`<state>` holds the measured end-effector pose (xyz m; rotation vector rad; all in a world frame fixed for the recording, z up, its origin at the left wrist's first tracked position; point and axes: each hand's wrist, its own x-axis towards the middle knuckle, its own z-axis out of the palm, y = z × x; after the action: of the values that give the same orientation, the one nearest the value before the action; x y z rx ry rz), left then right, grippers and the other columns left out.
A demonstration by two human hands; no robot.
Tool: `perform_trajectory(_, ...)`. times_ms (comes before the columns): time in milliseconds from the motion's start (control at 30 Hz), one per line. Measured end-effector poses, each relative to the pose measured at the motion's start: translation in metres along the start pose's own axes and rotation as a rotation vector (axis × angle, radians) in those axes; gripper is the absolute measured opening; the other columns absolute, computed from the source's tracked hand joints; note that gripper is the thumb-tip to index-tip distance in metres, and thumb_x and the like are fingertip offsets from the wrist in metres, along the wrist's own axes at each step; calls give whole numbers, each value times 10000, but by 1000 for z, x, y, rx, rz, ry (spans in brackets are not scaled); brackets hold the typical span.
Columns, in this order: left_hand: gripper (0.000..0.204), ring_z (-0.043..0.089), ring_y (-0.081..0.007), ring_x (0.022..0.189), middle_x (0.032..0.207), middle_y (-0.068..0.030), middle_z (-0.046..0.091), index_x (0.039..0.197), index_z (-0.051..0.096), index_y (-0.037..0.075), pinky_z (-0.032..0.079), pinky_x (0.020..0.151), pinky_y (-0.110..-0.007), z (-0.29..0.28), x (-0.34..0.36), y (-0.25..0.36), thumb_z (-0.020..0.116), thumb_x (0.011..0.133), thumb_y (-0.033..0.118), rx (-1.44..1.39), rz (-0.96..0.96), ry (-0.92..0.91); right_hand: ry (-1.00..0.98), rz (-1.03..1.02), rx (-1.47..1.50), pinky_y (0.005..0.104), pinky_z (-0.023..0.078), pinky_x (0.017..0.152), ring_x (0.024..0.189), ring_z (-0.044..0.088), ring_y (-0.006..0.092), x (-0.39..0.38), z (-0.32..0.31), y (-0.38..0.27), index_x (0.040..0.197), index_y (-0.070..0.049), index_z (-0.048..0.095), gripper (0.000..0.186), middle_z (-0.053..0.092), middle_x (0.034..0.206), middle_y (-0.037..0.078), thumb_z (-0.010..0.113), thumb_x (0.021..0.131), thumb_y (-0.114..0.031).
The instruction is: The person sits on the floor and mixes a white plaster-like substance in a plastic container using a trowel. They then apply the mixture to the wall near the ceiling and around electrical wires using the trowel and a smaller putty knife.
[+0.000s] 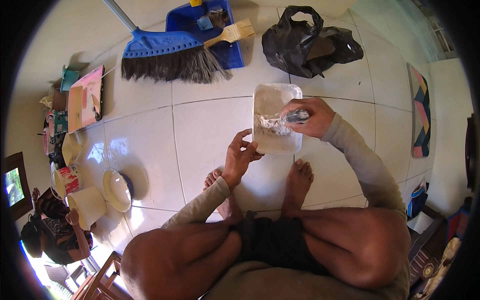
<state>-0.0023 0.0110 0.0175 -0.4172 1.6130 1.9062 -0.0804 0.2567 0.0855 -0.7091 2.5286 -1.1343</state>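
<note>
A white rectangular plastic tub [272,142] is in front of me, above my bare feet, with whitish, crumbly paste [275,129] inside. My left hand [241,157] grips the tub's lower left corner, thumb and fingers at its edge. My right hand [312,120] is closed on a scraper [295,116] with a dark, paste-smeared handle; its thin metal end reaches into the paste.
A blue broom [160,45], blue dustpan [232,55], wooden-handled brush [235,31] and black bag [310,50] lie ahead. Left are a pink tray [87,95], buckets [87,202], a lid [117,187] and another person [55,235]. Right, a patterned board [420,110] leans by the wall.
</note>
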Motion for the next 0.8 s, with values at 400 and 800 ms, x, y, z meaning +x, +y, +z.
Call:
perform_trajectory(400, 432, 691, -222, 793, 874, -134, 602, 1322, 425, -21, 589, 703, -297, -4, 1, 7, 559, 933, 113, 203, 62, -79, -79, 151, -245, 433, 514, 716, 778, 640, 364, 30, 12, 26, 968, -87, 656, 371, 682, 832, 144, 670, 740, -380)
perform_trajectory(800, 447, 690, -235, 803, 883, -157, 604, 1327, 398, -46, 593, 700, -295, -3, 3, -1, 551, 936, 107, 93, 60, -29, 105, -83, -91, 402, 522, 672, 787, 641, 307, -9, 11, 10, 963, -134, 602, 273, 674, 934, 51, 711, 720, -191)
